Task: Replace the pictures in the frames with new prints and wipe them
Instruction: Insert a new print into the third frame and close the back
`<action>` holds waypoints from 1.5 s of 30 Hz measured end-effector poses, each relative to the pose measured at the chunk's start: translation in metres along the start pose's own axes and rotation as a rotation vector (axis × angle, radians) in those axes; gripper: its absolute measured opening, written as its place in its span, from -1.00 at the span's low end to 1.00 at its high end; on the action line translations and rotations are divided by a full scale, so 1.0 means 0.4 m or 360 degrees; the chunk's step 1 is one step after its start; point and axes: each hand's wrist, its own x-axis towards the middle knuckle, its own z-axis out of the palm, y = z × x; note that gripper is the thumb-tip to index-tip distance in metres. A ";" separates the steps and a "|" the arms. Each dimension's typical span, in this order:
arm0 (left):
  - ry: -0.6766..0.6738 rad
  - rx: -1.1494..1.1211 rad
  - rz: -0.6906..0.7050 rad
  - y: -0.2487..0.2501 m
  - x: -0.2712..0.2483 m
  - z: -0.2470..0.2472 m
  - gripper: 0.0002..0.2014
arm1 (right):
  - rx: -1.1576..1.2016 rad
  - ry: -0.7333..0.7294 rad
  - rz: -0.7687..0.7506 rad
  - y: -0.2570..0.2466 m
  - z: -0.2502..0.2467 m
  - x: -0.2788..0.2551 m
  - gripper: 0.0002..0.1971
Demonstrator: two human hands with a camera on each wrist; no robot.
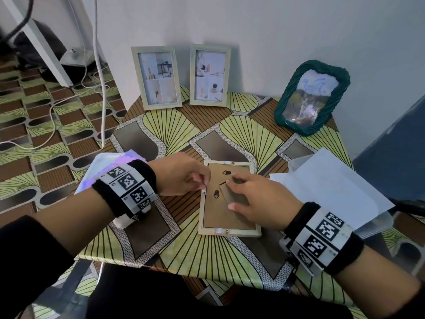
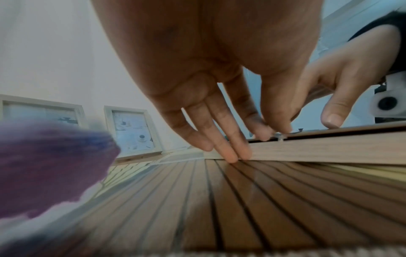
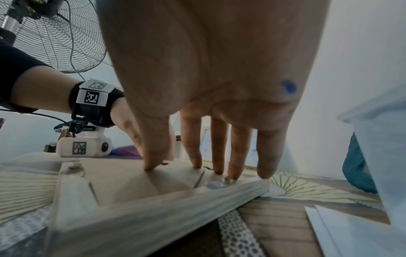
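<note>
A light wooden frame (image 1: 208, 231) lies face down at the middle of the table (image 1: 174, 125), its brown backing board (image 1: 227, 221) facing up. My left hand (image 1: 202, 186) pinches a small metal retaining tab (image 1: 204, 191) on the frame's left edge; in the left wrist view its thumb and forefinger (image 2: 275, 128) meet at that tab (image 2: 280, 136). My right hand (image 1: 243, 194) lies on the backing board with straight, spread fingers (image 3: 195, 156) pressing on it. White prints (image 1: 333, 180) lie to the right of the frame.
Two pale wooden frames (image 1: 158, 77) (image 1: 210, 74) and a green woven frame (image 1: 312, 97) lean against the wall at the back. A white tray (image 1: 96, 166) with a purple cloth (image 1: 131, 156) sits at the left, a clear plastic container (image 1: 372, 224) at the right. Cables (image 1: 53, 111) lie on the floor.
</note>
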 end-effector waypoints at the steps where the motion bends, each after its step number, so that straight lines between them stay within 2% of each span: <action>1: 0.0002 0.0011 -0.0005 -0.001 -0.003 -0.002 -0.91 | 0.0014 0.0007 0.0003 0.001 0.000 -0.001 -0.38; 4: -0.0022 0.0023 -0.0053 -0.008 -0.022 0.003 -0.80 | 0.0045 0.0017 0.0021 0.001 -0.001 -0.002 -0.32; 7: 0.0063 -0.0061 -0.0045 -0.005 -0.048 0.023 -0.81 | 0.0015 0.0004 0.0020 -0.004 -0.004 -0.003 -0.31; 12: 0.0321 -0.0097 -0.0145 0.005 -0.054 0.046 -0.83 | -0.0239 -0.0097 -0.0004 -0.023 -0.018 0.007 -0.42; 16: 0.0298 -0.0153 -0.0172 0.012 -0.047 0.041 -0.87 | -0.0276 -0.0140 -0.0014 -0.026 -0.028 0.015 -0.49; 19: 0.0317 -0.0118 -0.0221 0.017 -0.042 0.039 -0.97 | -0.0143 -0.0099 -0.0027 -0.014 -0.024 0.008 -0.45; 22: 0.0326 -0.0117 -0.0279 0.025 -0.037 0.044 -0.97 | 0.0243 0.0054 0.0016 0.005 -0.021 -0.011 -0.46; 25: 0.0430 -0.0172 -0.0387 0.033 -0.042 0.051 -0.97 | 0.0493 0.0385 0.0199 0.027 -0.014 -0.036 -0.58; 27: 0.0470 -0.0184 -0.0436 0.044 -0.053 0.058 -0.94 | 0.0558 0.0527 0.0339 0.039 -0.010 -0.052 -0.75; 28: 0.0487 -0.0183 -0.0453 0.051 -0.060 0.063 -0.93 | 0.0571 0.0510 0.0374 0.043 -0.008 -0.057 -0.86; 31: 0.0490 -0.0174 -0.0438 0.077 -0.090 0.080 -0.81 | 0.0582 0.0293 0.0418 0.039 0.004 -0.062 -0.80; 33: 0.0407 -0.0117 -0.0359 0.094 -0.110 0.091 -0.69 | 0.0547 0.0259 0.0413 0.031 0.012 -0.059 -0.76; 37: 0.0431 -0.0133 -0.0349 0.113 -0.144 0.099 -0.59 | 0.0538 0.0281 0.0336 0.012 0.013 -0.046 -0.76; 42: 0.0640 -0.0308 -0.0434 0.099 -0.189 0.100 -0.72 | 0.0631 0.0294 0.0199 -0.003 0.018 -0.039 -0.80; 45: 0.0567 -0.0269 -0.0520 0.089 -0.210 0.112 -0.63 | 0.0633 0.0437 0.0175 0.006 0.026 -0.047 -0.84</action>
